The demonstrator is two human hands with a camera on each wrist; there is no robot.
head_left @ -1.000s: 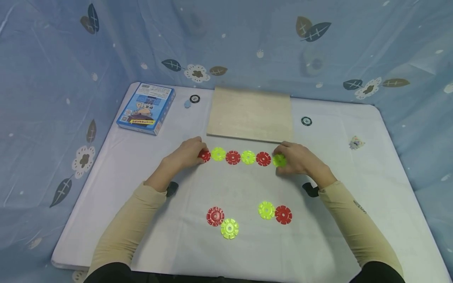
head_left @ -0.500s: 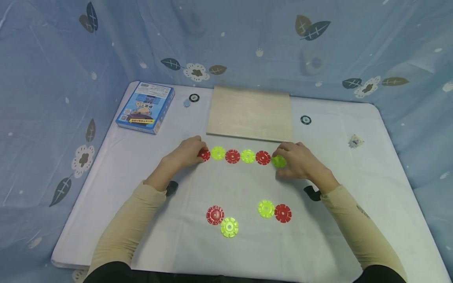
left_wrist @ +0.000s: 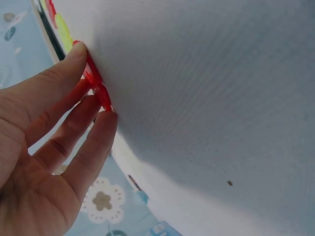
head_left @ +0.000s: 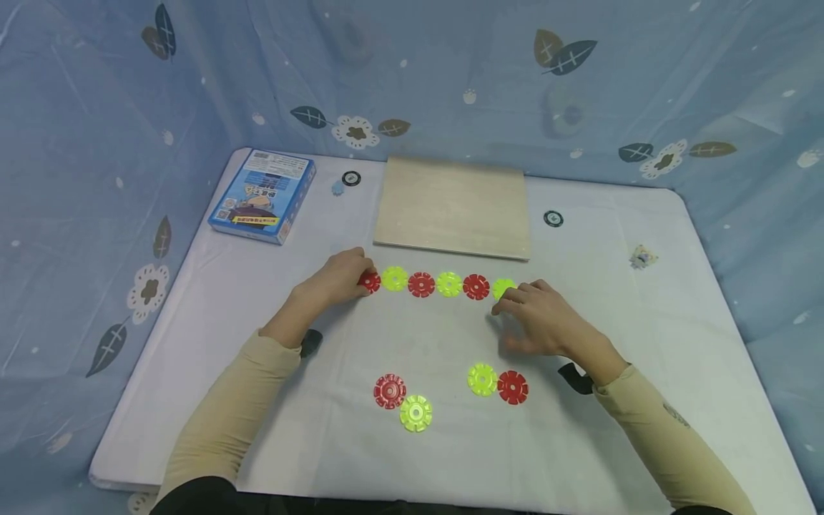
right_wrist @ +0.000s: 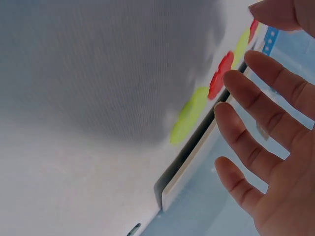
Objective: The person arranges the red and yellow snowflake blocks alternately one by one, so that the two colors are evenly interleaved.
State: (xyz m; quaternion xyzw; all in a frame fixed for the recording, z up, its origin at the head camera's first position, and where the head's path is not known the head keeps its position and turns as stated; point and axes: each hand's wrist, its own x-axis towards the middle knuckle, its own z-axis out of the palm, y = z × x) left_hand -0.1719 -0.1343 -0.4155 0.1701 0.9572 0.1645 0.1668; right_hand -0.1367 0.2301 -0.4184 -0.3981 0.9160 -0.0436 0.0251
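Note:
A row of notched plastic discs, alternating red and yellow-green, runs across the middle of the white table. At its left end my left hand point(head_left: 337, 279) pinches a red disc point(head_left: 370, 282) between thumb and fingers; in the left wrist view that disc point(left_wrist: 101, 93) is seen nearly edge-on. Close to the row's right end is my right hand point(head_left: 543, 320), fingers spread and holding nothing. It partly covers the last yellow-green disc point(head_left: 502, 287) in the head view. The right wrist view shows this yellow-green disc point(right_wrist: 190, 115) apart from the fingers.
Nearer the body lie a red disc point(head_left: 390, 391) touching a yellow-green disc point(head_left: 415, 413), and another yellow-green disc point(head_left: 482, 380) beside a red disc point(head_left: 513, 388). Behind the row lies a wooden board point(head_left: 453, 207). A blue box point(head_left: 262, 195) stands at the back left.
My right hand has let go of the yellow-green end disc and drawn back toward the body, its fingers spreading. The left hand stays on its red disc.

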